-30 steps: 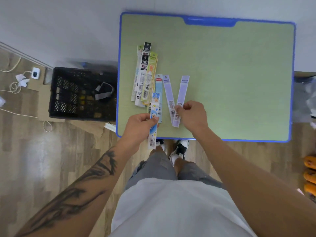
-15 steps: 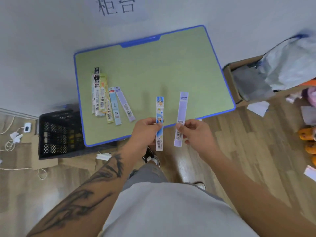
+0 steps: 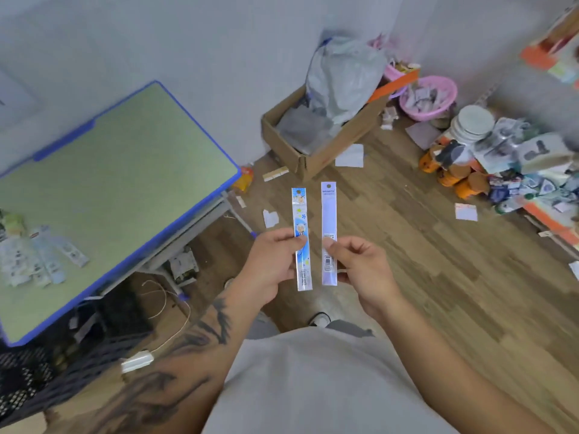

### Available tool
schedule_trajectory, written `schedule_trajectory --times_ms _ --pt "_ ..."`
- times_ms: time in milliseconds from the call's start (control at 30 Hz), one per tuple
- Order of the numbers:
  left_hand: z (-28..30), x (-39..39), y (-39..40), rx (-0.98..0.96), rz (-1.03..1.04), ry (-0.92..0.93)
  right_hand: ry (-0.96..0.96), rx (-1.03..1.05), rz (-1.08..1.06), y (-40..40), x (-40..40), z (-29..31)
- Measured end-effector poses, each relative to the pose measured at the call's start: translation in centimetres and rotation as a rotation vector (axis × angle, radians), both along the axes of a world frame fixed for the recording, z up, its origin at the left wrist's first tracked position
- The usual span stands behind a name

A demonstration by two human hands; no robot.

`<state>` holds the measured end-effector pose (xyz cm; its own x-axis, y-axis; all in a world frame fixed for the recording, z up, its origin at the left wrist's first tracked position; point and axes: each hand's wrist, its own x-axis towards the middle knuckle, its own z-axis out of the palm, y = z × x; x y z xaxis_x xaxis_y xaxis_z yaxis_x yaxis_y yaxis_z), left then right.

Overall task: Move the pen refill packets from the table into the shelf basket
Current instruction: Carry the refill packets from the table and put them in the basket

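My left hand (image 3: 269, 267) pinches a blue patterned refill packet (image 3: 301, 220), held upright over the wooden floor. My right hand (image 3: 363, 270) pinches a pale lilac refill packet (image 3: 328, 211) right beside it, also upright. Several more refill packets (image 3: 34, 261) lie blurred on the green table (image 3: 125, 170) at the far left. A pink basket (image 3: 427, 97) with small items sits on the floor at the upper right; no shelf basket is clearly visible.
A cardboard box (image 3: 313, 142) with a grey plastic bag stands by the wall. Cluttered goods (image 3: 513, 161) pile up at the right. A black crate (image 3: 28, 380) sits under the table's near corner, with cables beside it. Paper scraps dot the floor.
The view has swung right, away from the table. Both hands, each with its packet, now hang over the floor instead of the table edge; the table has slid to the left.
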<state>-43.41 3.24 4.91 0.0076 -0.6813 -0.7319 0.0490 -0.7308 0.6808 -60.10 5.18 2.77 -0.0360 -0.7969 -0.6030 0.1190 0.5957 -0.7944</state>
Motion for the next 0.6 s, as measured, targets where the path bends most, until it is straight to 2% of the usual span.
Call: schedule_trajectory --times_ms 367,600 --pt "1.6 -16.4 -7.6 -0.108 -0.385 0.004 -0.06 -0.072 -0.46 -1.1 -14.1 1.0" --pt "0.5 -28.0 -15.4 -0.075 -0.581 0.081 0.047 -0.035 -0.665 -5.9 -23.0 1.1"
